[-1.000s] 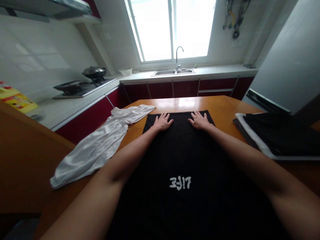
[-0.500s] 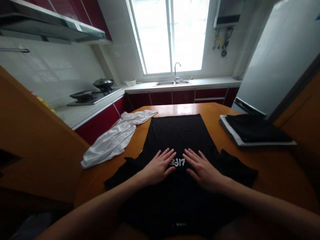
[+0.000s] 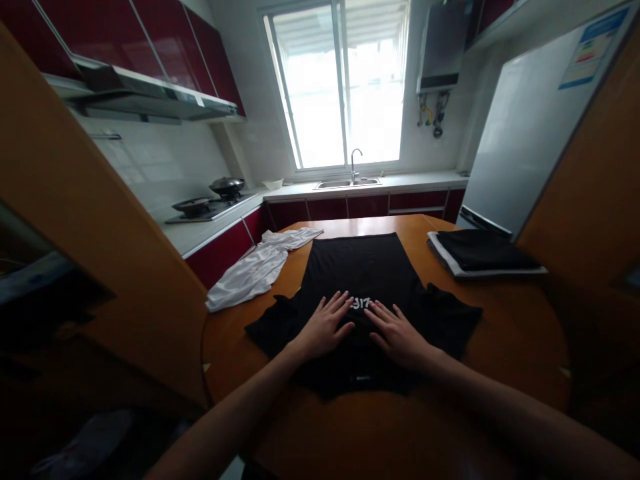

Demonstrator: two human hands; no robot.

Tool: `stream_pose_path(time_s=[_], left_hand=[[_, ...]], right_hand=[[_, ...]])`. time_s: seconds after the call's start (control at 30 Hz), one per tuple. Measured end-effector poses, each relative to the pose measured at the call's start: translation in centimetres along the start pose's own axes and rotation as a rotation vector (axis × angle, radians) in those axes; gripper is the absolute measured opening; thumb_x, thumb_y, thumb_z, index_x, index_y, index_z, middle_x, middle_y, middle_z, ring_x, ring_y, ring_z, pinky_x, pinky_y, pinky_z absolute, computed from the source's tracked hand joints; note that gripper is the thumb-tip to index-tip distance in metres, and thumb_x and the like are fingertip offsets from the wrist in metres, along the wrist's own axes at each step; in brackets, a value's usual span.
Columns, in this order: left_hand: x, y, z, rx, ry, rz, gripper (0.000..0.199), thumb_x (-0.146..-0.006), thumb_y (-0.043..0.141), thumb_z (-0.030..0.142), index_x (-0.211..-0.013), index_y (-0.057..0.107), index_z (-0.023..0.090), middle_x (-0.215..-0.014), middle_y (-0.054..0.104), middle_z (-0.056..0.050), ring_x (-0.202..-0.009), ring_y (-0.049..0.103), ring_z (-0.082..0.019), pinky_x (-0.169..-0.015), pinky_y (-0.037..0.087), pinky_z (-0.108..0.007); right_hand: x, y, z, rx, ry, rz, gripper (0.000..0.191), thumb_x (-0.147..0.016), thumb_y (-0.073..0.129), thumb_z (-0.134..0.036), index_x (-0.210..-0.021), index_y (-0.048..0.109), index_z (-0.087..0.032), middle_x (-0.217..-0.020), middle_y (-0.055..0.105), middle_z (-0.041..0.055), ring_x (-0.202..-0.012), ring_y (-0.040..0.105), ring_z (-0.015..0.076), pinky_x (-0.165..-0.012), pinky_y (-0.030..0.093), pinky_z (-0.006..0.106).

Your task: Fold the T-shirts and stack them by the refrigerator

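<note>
A black T-shirt (image 3: 357, 263) lies spread out on the wooden table, its neck toward me and its hem toward the window. My left hand (image 3: 327, 325) rests flat on the shirt, fingers stretched, just left of the white lettering. On the other side of the lettering my right hand (image 3: 395, 331) lies flat too, its fingers apart. Both hands partly cover the white print (image 3: 360, 303). Neither hand grips the cloth. The sleeves reach out to both sides, and a small label shows near the neckline.
A crumpled white garment (image 3: 255, 270) lies at the left of the round table (image 3: 520, 333). Folded black and white clothes (image 3: 493, 252) are stacked at the right. Beyond stand a sink (image 3: 345, 183), a stove with pans (image 3: 210, 207) and a fridge (image 3: 525, 127).
The camera view has lifted and drawn back, so more of the table's near side shows. My hands stay flat on the shirt and cover a bit more of the print.
</note>
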State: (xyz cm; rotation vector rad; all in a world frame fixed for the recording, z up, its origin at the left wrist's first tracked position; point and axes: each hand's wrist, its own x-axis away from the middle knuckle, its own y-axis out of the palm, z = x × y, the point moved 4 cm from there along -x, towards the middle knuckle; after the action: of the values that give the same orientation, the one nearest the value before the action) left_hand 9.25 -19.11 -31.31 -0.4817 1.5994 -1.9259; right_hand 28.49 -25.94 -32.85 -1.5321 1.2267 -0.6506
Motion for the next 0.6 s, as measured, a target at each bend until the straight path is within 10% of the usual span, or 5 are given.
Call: stream_pose_path(time_s=[0.4, 0.6], left_hand=[[1.4, 0.5, 0.7, 0.041, 0.08, -0.13, 0.069, -0.1, 0.042, 0.061, -0.16, 0.021, 0.034, -0.167, 0.017, -0.006, -0.155, 0.012, -0.028, -0.123, 0.013, -0.057], [0.8, 0.4, -2.0, 0.007, -0.1, -0.03, 0.063, -0.103, 0.037, 0.056, -0.159, 0.028, 0.028, -0.167, 0.021, -0.008, -0.155, 0.012, -0.028, -0.122, 0.015, -0.058]], right_hand=[[0.6, 0.6, -0.1, -0.027, -0.025, -0.053, 0.064, -0.1, 0.046, -0.049, -0.157, 0.034, -0.025, -0.165, 0.024, 0.0104, -0.154, 0.015, 0.0271, -0.122, 0.013, 0.059], [0.4, 0.0, 0.2, -0.03, -0.011, 0.03, 0.062, -0.1, 0.045, -0.044, -0.158, 0.032, -0.027, -0.167, 0.021, 0.0095, -0.154, 0.014, 0.025, -0.123, 0.013, 0.057]])
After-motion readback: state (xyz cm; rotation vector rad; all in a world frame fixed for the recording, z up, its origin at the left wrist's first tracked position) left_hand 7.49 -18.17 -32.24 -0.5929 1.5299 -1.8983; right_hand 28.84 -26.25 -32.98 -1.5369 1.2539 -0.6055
